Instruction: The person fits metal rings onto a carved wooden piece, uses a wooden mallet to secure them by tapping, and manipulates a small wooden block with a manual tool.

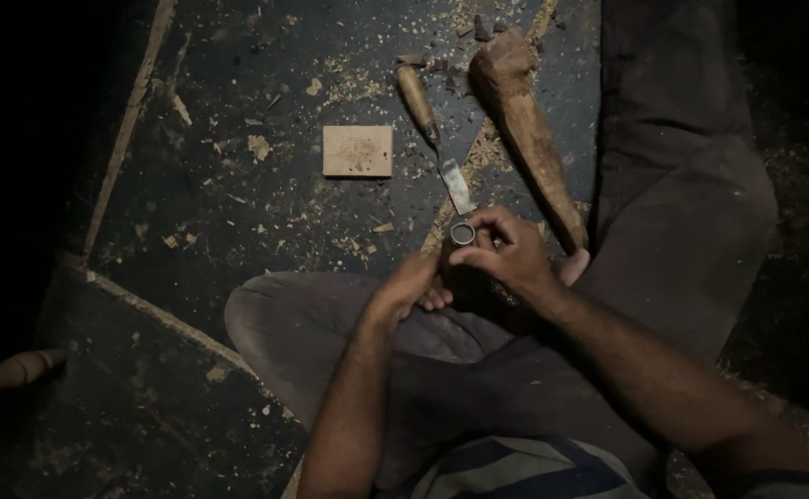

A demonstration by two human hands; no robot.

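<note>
A dark floor (238, 212) strewn with wood shavings holds a small wooden block (357, 151), a chisel (434, 137) and a wooden mallet (526, 125). Above the crossed legs, the right hand (506, 254) pinches a small metal ring (462, 233) between fingertips; the left hand (413, 285) curls loosely just beside it, its grasp hidden.

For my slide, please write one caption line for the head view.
Seated person's right hand pinches a small metal ring above a chisel and wooden mallet.
</note>
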